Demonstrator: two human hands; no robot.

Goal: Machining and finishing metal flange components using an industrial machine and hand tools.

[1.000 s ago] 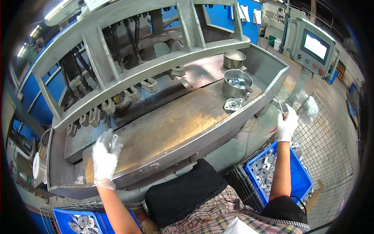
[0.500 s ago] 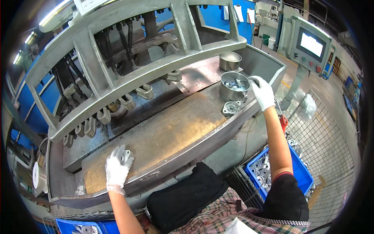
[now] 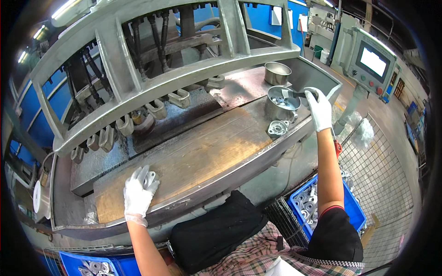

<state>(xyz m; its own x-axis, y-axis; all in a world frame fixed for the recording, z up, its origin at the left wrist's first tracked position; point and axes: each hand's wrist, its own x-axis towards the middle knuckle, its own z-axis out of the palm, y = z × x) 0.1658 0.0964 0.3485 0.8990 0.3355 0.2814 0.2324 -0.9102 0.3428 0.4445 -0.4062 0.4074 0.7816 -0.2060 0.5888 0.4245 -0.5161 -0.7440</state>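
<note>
My left hand [image 3: 139, 193], in a white glove, is closed on a small metal flange [image 3: 149, 179] at the left end of the worn wooden board [image 3: 198, 152]. Over at the right, my gloved right hand [image 3: 319, 109] pinches the dark handle of a flat brush-like tool [image 3: 297, 94]. Its pale end reaches into a metal mug [image 3: 281, 112], where small pieces sit in liquid; the tip's exact kind is hard to make out. Just in front of the mug lies a metal casting with holes [image 3: 277, 129]. A second metal pot [image 3: 277, 73] stands behind.
A heavy grey machine frame [image 3: 184, 71] with hanging metal clamps [image 3: 179, 98] spans the bench trough. Blue bins [image 3: 352, 209] of castings sit at lower right and lower left. A control panel [image 3: 372, 64] stands at right beside a wire mesh cart [image 3: 382, 170].
My right hand has shifted slightly, and the dark-handled tool now shows between it and the mug. My left hand stays on the board with the flange. The view has turned a little.
</note>
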